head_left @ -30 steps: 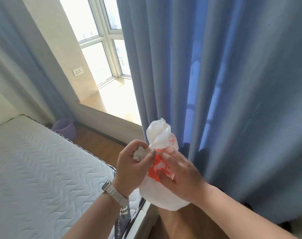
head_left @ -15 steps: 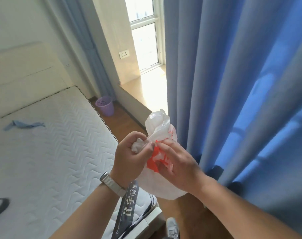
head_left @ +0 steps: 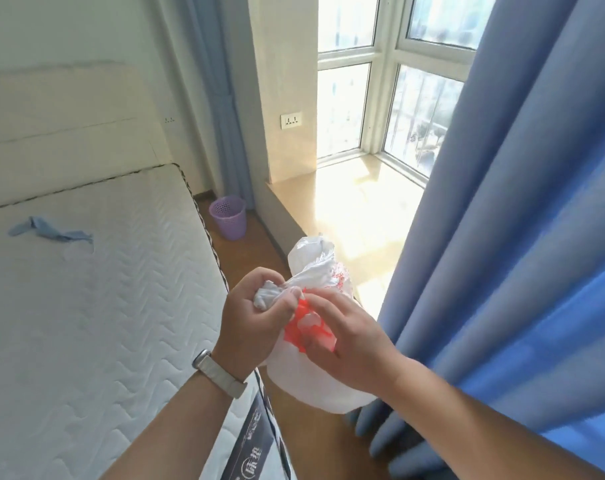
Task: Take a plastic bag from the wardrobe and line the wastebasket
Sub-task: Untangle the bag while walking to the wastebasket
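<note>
I hold a crumpled white plastic bag (head_left: 313, 379) with red print in front of my chest. My left hand (head_left: 251, 323), with a watch on its wrist, grips a bunched end of the bag in its fist. My right hand (head_left: 349, 344) pinches the printed part of the bag between thumb and fingers. The purple perforated wastebasket (head_left: 227, 217) stands on the wooden floor far ahead, in the corner between the bed and the window ledge. It looks unlined.
A bare white mattress (head_left: 86, 306) fills the left side, with a blue cloth (head_left: 50, 231) lying on it. A blue curtain (head_left: 519, 271) hangs on the right. A narrow strip of wooden floor (head_left: 256, 251) runs between bed and sunlit window ledge (head_left: 356, 209).
The view has swung left and forward, so the wastebasket sits nearer the middle of the frame. Both hands keep the same hold on the bag.
</note>
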A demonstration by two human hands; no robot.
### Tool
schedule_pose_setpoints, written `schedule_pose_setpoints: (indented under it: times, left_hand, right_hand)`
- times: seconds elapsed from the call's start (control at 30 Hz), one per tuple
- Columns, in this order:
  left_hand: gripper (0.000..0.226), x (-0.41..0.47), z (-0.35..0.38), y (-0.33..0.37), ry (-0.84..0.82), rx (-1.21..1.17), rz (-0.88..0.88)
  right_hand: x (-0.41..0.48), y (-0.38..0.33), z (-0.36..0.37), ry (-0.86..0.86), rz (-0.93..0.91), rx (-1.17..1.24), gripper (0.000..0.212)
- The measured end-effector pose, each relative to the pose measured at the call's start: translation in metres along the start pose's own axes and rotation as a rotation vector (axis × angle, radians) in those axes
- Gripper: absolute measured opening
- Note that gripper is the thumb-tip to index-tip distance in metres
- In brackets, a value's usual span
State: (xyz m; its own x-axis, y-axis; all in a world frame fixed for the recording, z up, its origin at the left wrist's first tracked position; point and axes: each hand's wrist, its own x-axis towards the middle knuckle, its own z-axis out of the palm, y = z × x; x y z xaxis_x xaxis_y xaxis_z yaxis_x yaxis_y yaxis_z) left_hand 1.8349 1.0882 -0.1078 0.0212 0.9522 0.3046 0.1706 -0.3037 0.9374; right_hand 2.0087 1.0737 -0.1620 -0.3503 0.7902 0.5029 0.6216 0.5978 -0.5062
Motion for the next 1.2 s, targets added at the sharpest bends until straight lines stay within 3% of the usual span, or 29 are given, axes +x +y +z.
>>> schedule_pose_setpoints:
  times: [0.47,0.73,0.93,1.2]
  left_hand:
    - [0.013,0.125,-0.038,-0.038,0.225,0.084,-0.015]
    - [0.013,0.227,-0.031,-0.091,0.356,0.089,-0.088]
    - [0.012,0.323,-0.005,-0.113,0.372,0.138,-0.137]
    - [0.014,0.412,0.007,-0.13,0.401,0.202,-0.127]
  right_hand:
    - [0.154,0.064,0.046,-0.015,-0.093,0.114,0.048]
    - [0.252,0.152,0.088,-0.086,-0.131,0.209,0.047]
    - [0.322,0.225,0.092,-0.05,-0.189,0.268,0.042]
    - [0.397,0.285,0.09,-0.036,-0.13,0.307,0.04]
